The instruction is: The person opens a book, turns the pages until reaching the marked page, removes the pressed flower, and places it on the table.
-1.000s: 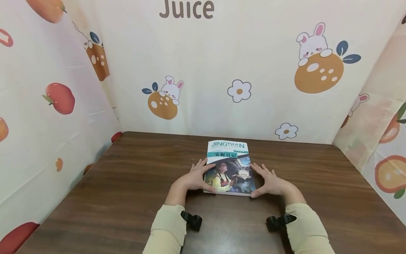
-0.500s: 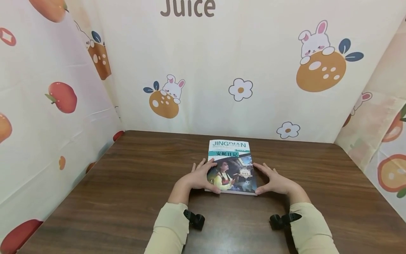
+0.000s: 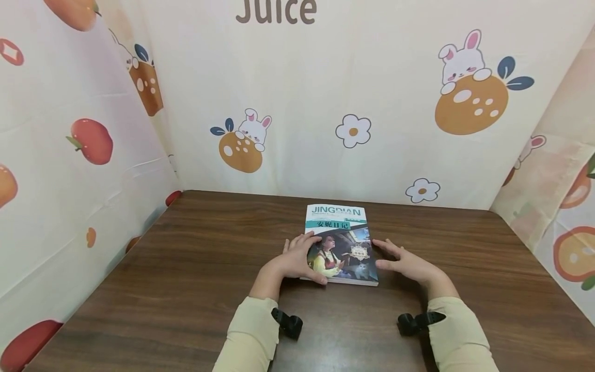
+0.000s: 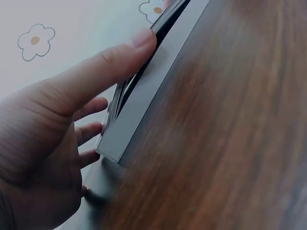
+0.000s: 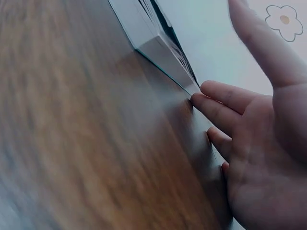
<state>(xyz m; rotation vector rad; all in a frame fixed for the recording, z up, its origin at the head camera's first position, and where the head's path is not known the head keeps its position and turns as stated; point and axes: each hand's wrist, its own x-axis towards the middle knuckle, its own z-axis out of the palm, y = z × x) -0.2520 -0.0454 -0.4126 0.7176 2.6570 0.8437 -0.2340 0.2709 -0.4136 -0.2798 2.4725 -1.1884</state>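
Note:
A paperback book [image 3: 341, 253] lies flat on the brown table, its cover showing a figure with braided hair under a teal title band. My left hand [image 3: 295, 261] rests at its left side in the head view, index fingertip over the cover and thumb along the near edge. The left wrist view shows that thumb [image 4: 141, 40] against the book's page edges [image 4: 148, 81], where a narrow dark gap parts the pages. To the right of the book, my right hand [image 3: 411, 266] has its fingers extended. Its fingertips [image 5: 196, 98] reach the book's side [image 5: 163, 60] in the right wrist view.
The wooden table [image 3: 186, 289] reaches back to a printed cloth [image 3: 297, 93] with rabbits and flowers. More cloth [image 3: 69, 196] hangs along the left side, with another panel [image 3: 558, 217] on the right. Black wrist cameras [image 3: 290, 325] are strapped over both sleeves.
My right thumb has come away from the book's near right corner and moved up beside the right edge. The left thumb has slid slightly right along the near edge. The book stays on the table.

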